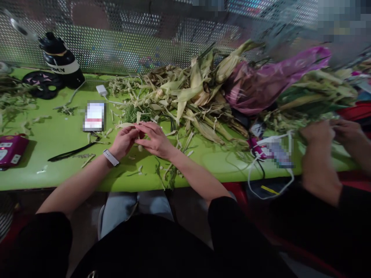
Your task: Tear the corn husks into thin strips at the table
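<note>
Over the green table, my left hand (125,139) and my right hand (154,138) meet with their fingertips pinched together. A pale strip of corn husk (125,125) sticks out from between the fingers, with a short upright end above them. The exact grip is partly hidden by the fingers. Just behind my hands lies a bundle of thin green strands (139,114). Beyond it spreads a large heap of dry corn husks (199,92). Small husk scraps (140,170) lie around my wrists.
A lit phone (94,116), a black strap (72,151) and a purple box (13,150) lie to the left. A black bottle (65,67) stands behind. On the right are a pink plastic bag (252,88), white cable loops (251,181) and another person's hands (319,133).
</note>
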Action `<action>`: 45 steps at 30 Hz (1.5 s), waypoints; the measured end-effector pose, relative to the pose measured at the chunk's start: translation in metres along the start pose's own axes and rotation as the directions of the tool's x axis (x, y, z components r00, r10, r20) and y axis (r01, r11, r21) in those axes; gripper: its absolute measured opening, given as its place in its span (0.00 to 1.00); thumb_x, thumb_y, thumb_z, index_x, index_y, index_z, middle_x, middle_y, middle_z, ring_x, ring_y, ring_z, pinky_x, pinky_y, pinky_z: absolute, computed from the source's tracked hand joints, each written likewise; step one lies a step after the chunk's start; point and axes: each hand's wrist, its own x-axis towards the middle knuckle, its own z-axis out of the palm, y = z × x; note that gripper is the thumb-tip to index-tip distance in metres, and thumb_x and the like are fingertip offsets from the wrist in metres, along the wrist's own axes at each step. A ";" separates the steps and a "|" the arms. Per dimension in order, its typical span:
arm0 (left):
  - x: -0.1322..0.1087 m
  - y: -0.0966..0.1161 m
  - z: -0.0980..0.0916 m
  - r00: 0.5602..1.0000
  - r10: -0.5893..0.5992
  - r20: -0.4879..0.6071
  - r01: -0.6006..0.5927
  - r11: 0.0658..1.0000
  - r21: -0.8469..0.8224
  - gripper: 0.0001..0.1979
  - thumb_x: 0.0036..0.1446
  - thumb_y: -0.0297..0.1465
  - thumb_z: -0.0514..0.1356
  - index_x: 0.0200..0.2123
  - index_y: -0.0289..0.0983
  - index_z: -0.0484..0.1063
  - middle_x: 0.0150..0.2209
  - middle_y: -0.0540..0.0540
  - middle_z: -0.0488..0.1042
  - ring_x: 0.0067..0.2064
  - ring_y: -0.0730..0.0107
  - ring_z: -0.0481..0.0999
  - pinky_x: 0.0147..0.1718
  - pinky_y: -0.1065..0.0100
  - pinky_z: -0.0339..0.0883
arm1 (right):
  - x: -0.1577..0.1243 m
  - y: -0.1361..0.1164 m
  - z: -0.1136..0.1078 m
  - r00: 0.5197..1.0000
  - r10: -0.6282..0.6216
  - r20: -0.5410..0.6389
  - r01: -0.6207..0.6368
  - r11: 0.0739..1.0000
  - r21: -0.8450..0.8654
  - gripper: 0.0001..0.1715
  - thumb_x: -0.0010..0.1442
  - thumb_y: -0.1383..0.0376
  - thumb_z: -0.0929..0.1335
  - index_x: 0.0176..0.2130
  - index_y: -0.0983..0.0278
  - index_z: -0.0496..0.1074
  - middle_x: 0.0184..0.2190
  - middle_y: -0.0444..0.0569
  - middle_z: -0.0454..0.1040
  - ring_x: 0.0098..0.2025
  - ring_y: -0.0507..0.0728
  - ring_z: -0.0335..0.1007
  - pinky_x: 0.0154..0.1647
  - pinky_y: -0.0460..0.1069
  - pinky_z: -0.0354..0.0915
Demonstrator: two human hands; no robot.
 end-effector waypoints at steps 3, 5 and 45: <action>-0.001 -0.001 0.000 0.999 0.041 0.019 -0.042 0.997 0.059 0.12 0.45 0.31 0.71 0.32 0.33 0.76 0.27 0.49 0.76 0.28 0.76 0.74 0.29 0.75 0.68 | -0.001 0.000 0.006 0.995 -0.020 -0.094 0.022 0.999 0.025 0.12 0.66 0.61 0.65 0.44 0.54 0.78 0.59 0.47 0.71 0.64 0.59 0.59 0.66 0.61 0.59; -0.002 0.000 0.000 0.999 0.046 0.006 -0.046 0.996 0.081 0.15 0.43 0.31 0.72 0.35 0.33 0.77 0.30 0.49 0.78 0.29 0.76 0.74 0.28 0.75 0.68 | -0.002 0.001 0.008 0.986 -0.007 -0.165 0.017 0.998 0.057 0.12 0.66 0.61 0.65 0.43 0.55 0.79 0.56 0.47 0.73 0.62 0.59 0.63 0.64 0.60 0.63; -0.017 0.008 0.009 0.899 -0.250 0.359 0.058 0.882 0.468 0.17 0.52 0.42 0.69 0.32 0.32 0.78 0.26 0.46 0.78 0.26 0.74 0.74 0.28 0.72 0.69 | 0.004 0.022 -0.016 0.646 0.753 -0.121 -0.289 0.388 0.875 0.15 0.60 0.54 0.69 0.44 0.58 0.77 0.47 0.46 0.78 0.52 0.57 0.73 0.60 0.57 0.66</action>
